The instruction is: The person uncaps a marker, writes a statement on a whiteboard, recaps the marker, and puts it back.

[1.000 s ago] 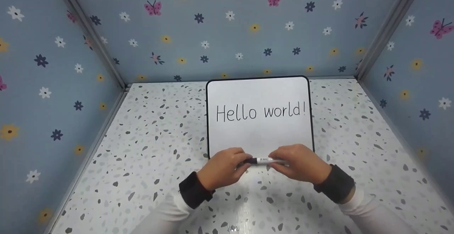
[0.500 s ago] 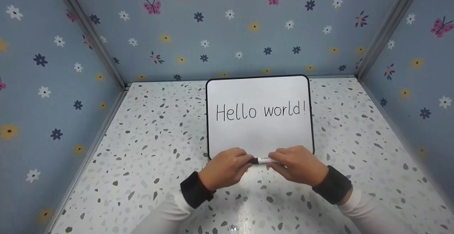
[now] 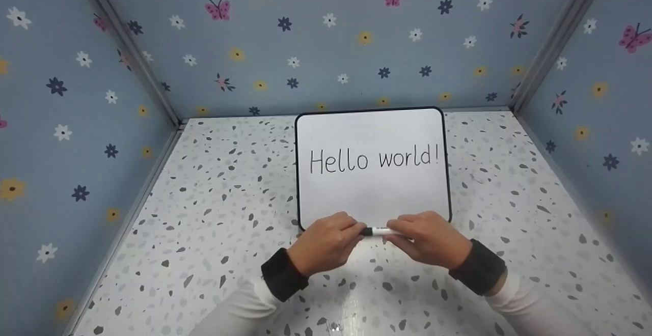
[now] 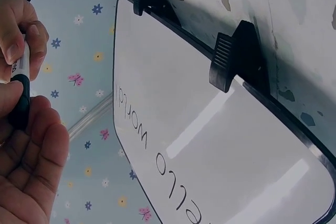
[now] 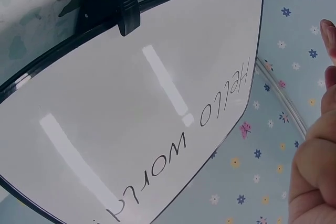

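A white marker (image 3: 379, 231) with a black cap (image 4: 21, 100) lies level between both hands, in front of the whiteboard's lower edge. My left hand (image 3: 328, 242) pinches the capped end between thumb and fingers. The white barrel is gripped by my right hand (image 3: 430, 239), which covers its far end. Behind them stands a black-rimmed whiteboard (image 3: 372, 193) bearing "Hello world!" in thin black letters. In the right wrist view only part of the right hand (image 5: 317, 166) shows at the edge, with the marker out of sight.
Two black ribbed clips (image 4: 223, 61) hold the whiteboard's lower edge close over the speckled table (image 3: 219, 193). Blue panels (image 3: 326, 35) printed with flowers and butterflies enclose the back and both sides, with grey metal strips (image 3: 560, 40) at the corners.
Both hands keep hold of the marker. The left hand has shifted slightly right, and the right hand has dropped a little, uncovering more of the board's lower right corner.
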### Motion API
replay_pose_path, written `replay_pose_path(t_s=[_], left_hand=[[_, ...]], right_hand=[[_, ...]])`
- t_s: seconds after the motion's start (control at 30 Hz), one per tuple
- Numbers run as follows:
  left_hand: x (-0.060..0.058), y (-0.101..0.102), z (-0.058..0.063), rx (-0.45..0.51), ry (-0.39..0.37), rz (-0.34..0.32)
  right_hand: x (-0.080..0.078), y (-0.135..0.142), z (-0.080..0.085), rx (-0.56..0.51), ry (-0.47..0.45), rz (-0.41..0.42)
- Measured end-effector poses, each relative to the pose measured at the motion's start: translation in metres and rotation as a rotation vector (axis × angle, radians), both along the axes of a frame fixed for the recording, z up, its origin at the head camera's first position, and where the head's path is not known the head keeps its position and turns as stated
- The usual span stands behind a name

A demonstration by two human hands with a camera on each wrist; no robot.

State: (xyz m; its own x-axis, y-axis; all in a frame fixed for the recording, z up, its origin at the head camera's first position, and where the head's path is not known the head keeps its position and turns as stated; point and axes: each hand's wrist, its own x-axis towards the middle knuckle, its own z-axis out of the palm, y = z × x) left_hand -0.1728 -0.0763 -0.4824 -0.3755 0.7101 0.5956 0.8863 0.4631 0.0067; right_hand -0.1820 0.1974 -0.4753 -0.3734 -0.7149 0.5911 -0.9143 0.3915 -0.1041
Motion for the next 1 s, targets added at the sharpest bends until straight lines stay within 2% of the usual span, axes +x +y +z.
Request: replay_pose_path(t_s=[0.2, 0.33, 0.47, 0.6, 0.77, 0.87, 1.0], left_hand=[[0.001, 0.000, 0.000, -0.006, -0.030, 0.019], [0.001, 0.000, 0.001, -0.016, -0.087, 0.061], [-0.003, -0.005, -0.001, 0.023, -0.162, 0.120], [-0.009, -0.018, -0.007, 0.133, -0.219, 0.180], [-0.019, -0.042, -0.016, 0.248, -0.260, 0.279], [-0.024, -0.056, -0.020, 0.287, -0.290, 0.345], [-0.029, -0.075, -0.023, 0.325, -0.324, 0.432]], right_hand=[[0.000, 0.000, -0.001, 0.007, 0.007, -0.011], [0.000, 0.001, -0.003, 0.007, -0.028, -0.033], [-0.002, 0.010, -0.005, -0.029, -0.074, -0.104], [-0.010, 0.030, -0.004, -0.136, -0.056, -0.261], [-0.023, 0.061, 0.004, -0.264, -0.039, -0.534], [-0.029, 0.080, 0.010, -0.289, -0.091, -0.684], [-0.036, 0.106, 0.010, -0.277, -0.205, -0.817]])
